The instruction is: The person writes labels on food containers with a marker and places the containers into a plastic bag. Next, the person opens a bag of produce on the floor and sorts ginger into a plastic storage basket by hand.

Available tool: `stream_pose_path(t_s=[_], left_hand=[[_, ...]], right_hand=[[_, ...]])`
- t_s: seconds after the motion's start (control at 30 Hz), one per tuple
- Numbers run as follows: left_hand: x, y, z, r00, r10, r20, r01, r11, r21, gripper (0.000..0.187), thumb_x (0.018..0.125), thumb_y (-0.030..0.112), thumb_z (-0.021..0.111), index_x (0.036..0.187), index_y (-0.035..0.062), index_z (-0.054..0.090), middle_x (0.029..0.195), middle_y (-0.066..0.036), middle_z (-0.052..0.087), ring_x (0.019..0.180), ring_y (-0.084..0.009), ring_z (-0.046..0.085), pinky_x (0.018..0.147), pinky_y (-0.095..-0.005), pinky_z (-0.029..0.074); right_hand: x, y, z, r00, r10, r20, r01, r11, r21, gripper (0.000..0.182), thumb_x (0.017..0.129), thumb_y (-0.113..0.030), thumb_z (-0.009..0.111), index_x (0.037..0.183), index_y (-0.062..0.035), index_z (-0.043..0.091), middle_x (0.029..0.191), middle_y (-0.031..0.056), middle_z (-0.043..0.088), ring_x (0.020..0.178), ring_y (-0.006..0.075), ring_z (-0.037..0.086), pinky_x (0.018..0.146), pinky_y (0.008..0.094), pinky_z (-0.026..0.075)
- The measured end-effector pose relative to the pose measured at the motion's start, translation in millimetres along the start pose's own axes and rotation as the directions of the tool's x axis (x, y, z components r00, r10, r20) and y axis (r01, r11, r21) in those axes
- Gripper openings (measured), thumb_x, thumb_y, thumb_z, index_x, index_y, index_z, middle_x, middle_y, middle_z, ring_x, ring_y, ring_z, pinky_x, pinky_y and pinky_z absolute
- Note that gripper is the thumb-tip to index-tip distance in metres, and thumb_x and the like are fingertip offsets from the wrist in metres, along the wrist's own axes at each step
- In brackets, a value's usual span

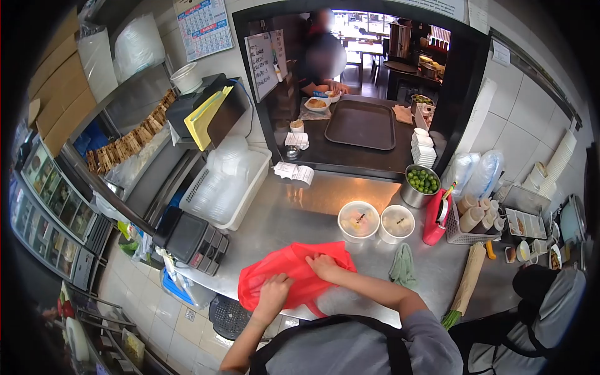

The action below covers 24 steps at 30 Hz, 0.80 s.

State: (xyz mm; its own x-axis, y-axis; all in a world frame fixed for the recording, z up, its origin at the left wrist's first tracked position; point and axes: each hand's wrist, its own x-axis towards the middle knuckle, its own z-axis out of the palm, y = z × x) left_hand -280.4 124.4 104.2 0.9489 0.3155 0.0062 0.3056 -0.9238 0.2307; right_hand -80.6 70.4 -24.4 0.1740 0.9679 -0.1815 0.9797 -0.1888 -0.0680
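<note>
We saw our two bare hands on a red plastic bag (284, 281) that lay on the shiny metal bench (312, 206), close to its front edge. Our left hand (273, 294) pressed down on the near part of the bag, and its fingers were curled shut on the thin plastic. Our right hand (323, 265) sat on the far edge of the bag, with its fingers bent and pinching the plastic too. The bag looked flat and crumpled. Just behind the bag stood two round white tubs with lids, a left tub (359, 220) and a right tub (397, 222), side by side and touching. A green cloth (403, 265) lay near the right tub. Farther back was a metal pot of green limes (421, 183), and beside it a red bottle (433, 219). A white tray of clear boxes (228, 184) sat on the left of the bench. Past the bench there was a serving window with a dark tray (361, 124), and another person (324, 56) stood behind it. We could not tell what was inside the bag.
</note>
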Motion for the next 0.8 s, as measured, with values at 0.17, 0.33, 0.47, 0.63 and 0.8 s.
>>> stream_pose_path(t_s=[0.17, 0.33, 0.47, 0.63, 0.8], left_hand=[[36, -18, 65, 0.956, -0.182, 0.229, 0.135, 0.97, 0.203, 0.031, 0.078, 0.014, 0.048, 0.109, 0.0135, 0.049, 0.111, -0.018, 0.048, 0.099, -0.0339, 0.051, 0.078, -0.0397, 0.048], [-6, -54, 96, 0.971, -0.072, 0.227, 0.011, 0.966, 0.26, 0.067, 0.08, 0.022, 0.047, 0.137, 0.0264, 0.013, 0.128, -0.023, 0.035, 0.117, -0.0383, 0.04, 0.09, -0.0486, 0.04], [-18, -89, 106, 0.93, -0.048, 0.364, 0.04, 0.999, 0.03, 0.067, 0.082, 0.024, 0.042, 0.139, 0.0254, 0.006, 0.134, -0.023, 0.03, 0.121, -0.0392, 0.034, 0.092, -0.0539, 0.035], [8, -36, 62, 0.807, -0.203, 0.555, 0.097, 0.972, 0.214, 0.071, 0.079, 0.034, 0.051, 0.138, 0.017, 0.016, 0.136, -0.022, 0.028, 0.118, -0.0375, 0.039, 0.09, -0.0575, 0.034], [54, -9, 104, 0.946, -0.189, 0.263, 0.16, 0.979, 0.129, 0.09, 0.069, 0.055, 0.057, 0.135, 0.0043, 0.022, 0.137, -0.021, 0.027, 0.115, -0.0356, 0.042, 0.09, -0.0596, 0.031]], right_hand=[[1, -7, -20, 0.982, 0.052, 0.182, -0.024, 0.988, -0.15, 0.039, 0.086, -0.017, 0.039, 0.124, -0.0126, 0.038, 0.12, 0.0175, 0.044, 0.096, 0.0299, 0.056, 0.071, 0.0446, 0.047], [-24, 27, -51, 0.871, 0.04, 0.49, -0.019, 0.999, -0.047, 0.082, 0.074, -0.016, 0.059, 0.139, -0.0229, 0.009, 0.137, 0.0079, 0.03, 0.116, 0.0301, 0.042, 0.089, 0.0468, 0.039], [-16, 27, -43, 0.775, -0.004, 0.632, 0.072, 0.994, -0.083, 0.103, 0.064, -0.024, 0.068, 0.14, -0.0226, -0.002, 0.143, 0.0078, 0.017, 0.124, 0.0247, 0.034, 0.099, 0.0366, 0.03], [-16, 17, -31, 0.89, -0.085, 0.449, 0.166, 0.976, -0.145, 0.083, 0.067, -0.023, 0.063, 0.137, -0.018, 0.019, 0.133, 0.0139, 0.036, 0.108, 0.0248, 0.05, 0.085, 0.0374, 0.043], [-5, -16, -65, 0.956, -0.127, 0.265, 0.059, 0.966, 0.251, 0.035, 0.082, -0.02, 0.047, 0.114, -0.0066, 0.049, 0.112, 0.0182, 0.054, 0.099, 0.0322, 0.054, 0.083, 0.0396, 0.045]])
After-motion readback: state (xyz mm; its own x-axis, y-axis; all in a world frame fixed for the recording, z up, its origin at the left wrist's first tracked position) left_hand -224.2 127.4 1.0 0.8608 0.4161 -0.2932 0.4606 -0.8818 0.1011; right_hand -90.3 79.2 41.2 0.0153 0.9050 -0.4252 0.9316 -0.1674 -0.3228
